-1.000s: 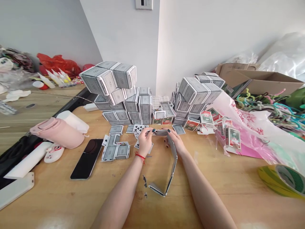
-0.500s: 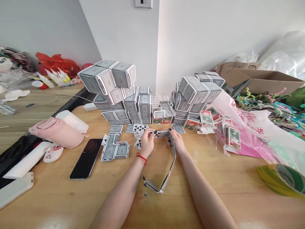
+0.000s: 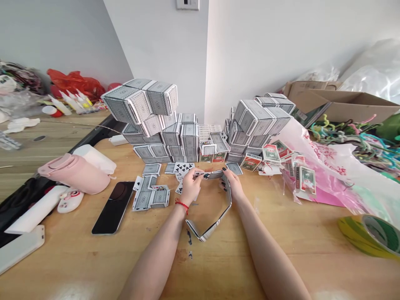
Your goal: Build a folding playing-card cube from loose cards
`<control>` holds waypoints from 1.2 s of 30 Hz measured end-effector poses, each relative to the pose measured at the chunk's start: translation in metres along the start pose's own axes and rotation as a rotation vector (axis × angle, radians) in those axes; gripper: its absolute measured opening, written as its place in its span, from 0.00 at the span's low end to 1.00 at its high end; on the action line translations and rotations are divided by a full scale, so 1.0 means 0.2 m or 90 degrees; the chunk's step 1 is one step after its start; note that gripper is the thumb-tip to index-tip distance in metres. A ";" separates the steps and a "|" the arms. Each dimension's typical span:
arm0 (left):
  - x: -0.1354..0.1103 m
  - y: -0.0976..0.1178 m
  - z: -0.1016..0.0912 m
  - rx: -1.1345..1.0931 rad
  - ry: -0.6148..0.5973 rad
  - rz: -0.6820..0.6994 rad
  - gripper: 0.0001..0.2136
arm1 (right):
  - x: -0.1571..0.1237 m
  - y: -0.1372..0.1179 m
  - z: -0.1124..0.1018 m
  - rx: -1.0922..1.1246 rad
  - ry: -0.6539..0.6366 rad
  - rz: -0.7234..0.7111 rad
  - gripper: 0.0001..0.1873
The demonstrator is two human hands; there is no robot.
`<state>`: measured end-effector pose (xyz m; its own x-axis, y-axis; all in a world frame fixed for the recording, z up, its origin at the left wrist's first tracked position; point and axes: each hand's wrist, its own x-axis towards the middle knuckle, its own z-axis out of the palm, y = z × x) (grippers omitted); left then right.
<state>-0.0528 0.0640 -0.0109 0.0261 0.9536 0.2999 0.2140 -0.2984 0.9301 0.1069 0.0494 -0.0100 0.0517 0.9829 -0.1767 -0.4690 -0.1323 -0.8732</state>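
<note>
My left hand point(image 3: 189, 187) and my right hand point(image 3: 231, 185) both pinch the far end of a chain of joined playing cards point(image 3: 215, 216), grey-backed and standing on edge. The chain bends from my fingers down to the wooden table point(image 3: 281, 233) and curls back toward my left forearm. My left wrist wears a red string. Loose cards, some face up with clubs point(image 3: 183, 168), lie just beyond my fingers. Behind them rise cube blocks made of cards, one pile at the left point(image 3: 153, 121) and one at the right point(image 3: 256, 121).
A black phone point(image 3: 114, 207), a pink bottle point(image 3: 75, 173) and white rolls lie at the left. Small folded card pieces point(image 3: 151, 196) sit beside the phone. Boxed decks on a pink plastic bag point(image 3: 300, 175), a cardboard box point(image 3: 340, 106) and a yellow-green tape roll point(image 3: 371, 235) are at the right.
The near loose end of the card chain has swung left and toward my left forearm, closing the bend. Both hands stay at the far end, the left fingers pinching closer in.
</note>
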 end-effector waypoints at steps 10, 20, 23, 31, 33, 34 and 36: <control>-0.02 0.01 0.05 0.007 -0.027 0.029 0.04 | -0.01 0.02 0.02 -0.074 0.025 -0.014 0.20; -0.03 0.02 0.06 -0.016 -0.053 0.105 0.09 | -0.01 0.01 0.01 -0.137 0.015 0.001 0.20; -0.04 0.03 0.06 -0.008 -0.086 0.070 0.11 | -0.01 0.01 0.01 -0.153 0.011 0.010 0.20; -0.03 0.01 0.04 0.018 -0.059 0.022 0.07 | -0.02 -0.02 0.01 -0.209 -0.019 0.033 0.21; -0.03 0.01 0.04 0.025 -0.053 0.019 0.07 | -0.02 -0.03 0.01 -0.210 -0.030 0.047 0.21; -0.03 0.01 0.04 0.027 -0.051 0.019 0.07 | -0.02 -0.03 0.01 -0.210 -0.034 0.054 0.21; -0.03 0.01 0.04 0.027 -0.047 0.021 0.07 | -0.03 -0.04 0.02 -0.214 -0.042 0.062 0.20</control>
<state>-0.0445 0.0581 -0.0121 0.1054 0.9442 0.3120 0.2528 -0.3289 0.9099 0.1074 0.0457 -0.0012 -0.0411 0.9684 -0.2459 -0.1521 -0.2493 -0.9564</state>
